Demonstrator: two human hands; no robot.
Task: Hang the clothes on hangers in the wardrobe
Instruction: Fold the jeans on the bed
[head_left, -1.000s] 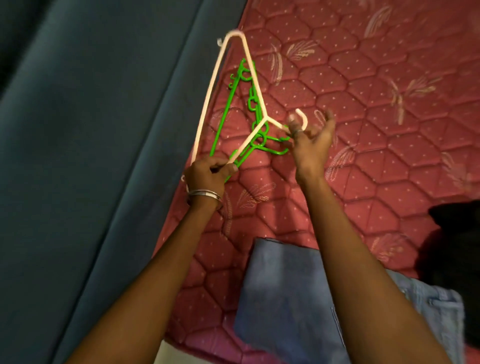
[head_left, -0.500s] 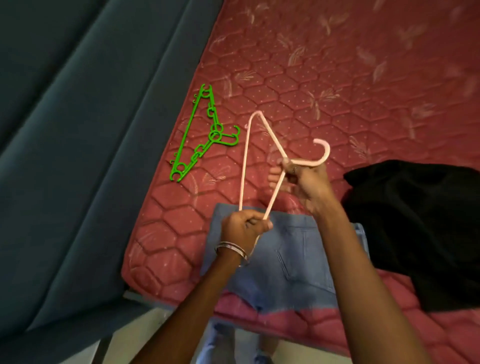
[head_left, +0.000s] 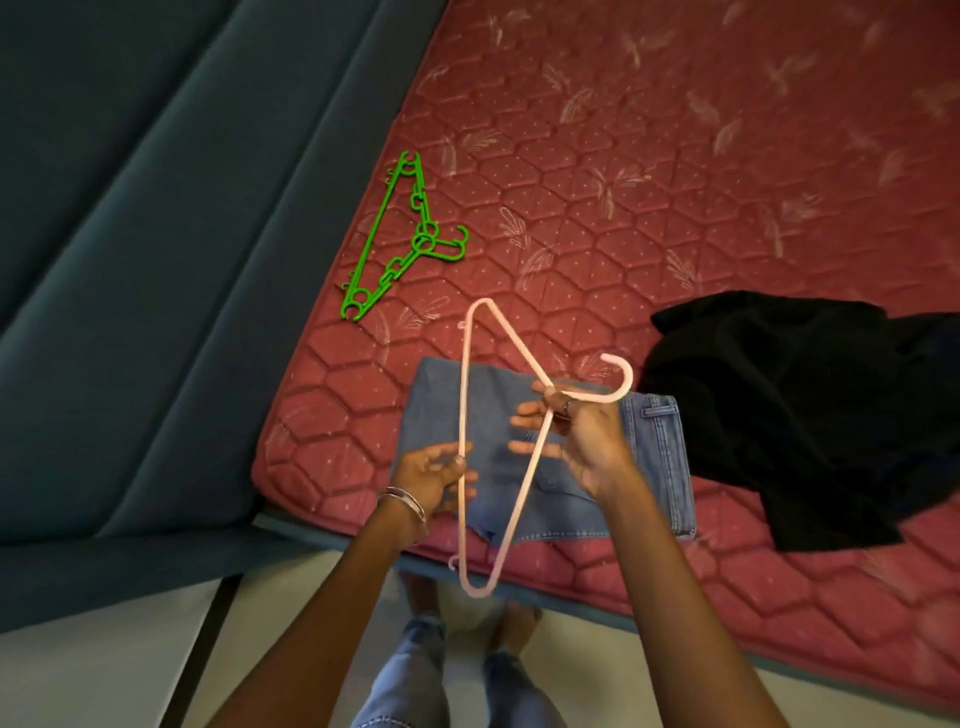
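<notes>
No brand, label or writing legible anywhere; two hangers, two garments, two hands, counted. Pale pink plastic clothes hanger (head_left: 470, 415) held up over the bed edge, tilted on its side, hook pointing right toward the black garment, long bar running down the left, lower corner hanging past the mattress edge above the floor. Right hand (head_left: 582, 441) pinching the pink hanger at its neck just under the hook, thumb and forefinger closed on the plastic, remaining fingers spread loosely behind the sloping arm. Left hand (head_left: 434, 475) touching the long straight bar near its middle, fingers only loosely curved against it; firm grip or mere contact: cannot tell. Silver metal bangles (head_left: 402, 501) on the left wrist; count unclear. Hands set apart, one on each side of the hanger's triangle. Bright green plastic clothes hanger (head_left: 402, 236) with ring-shaped cut-outs lying flat on the mattress near its left edge, well apart from the hands. Folded blue denim garment (head_left: 654, 457), belt loop visible on the right, lying at the near mattress edge directly beneath the pink hanger. Crumpled black cloth garment (head_left: 810, 415) lying just beside the denim on the right. Red quilted mattress (head_left: 675, 182) with hexagon stitching and a pale feather print; dark teal padded bed frame (head_left: 156, 260) along the left; pale floor (head_left: 104, 670) below; blue-jeaned legs (head_left: 431, 675) and bare feet at the bottom.
</notes>
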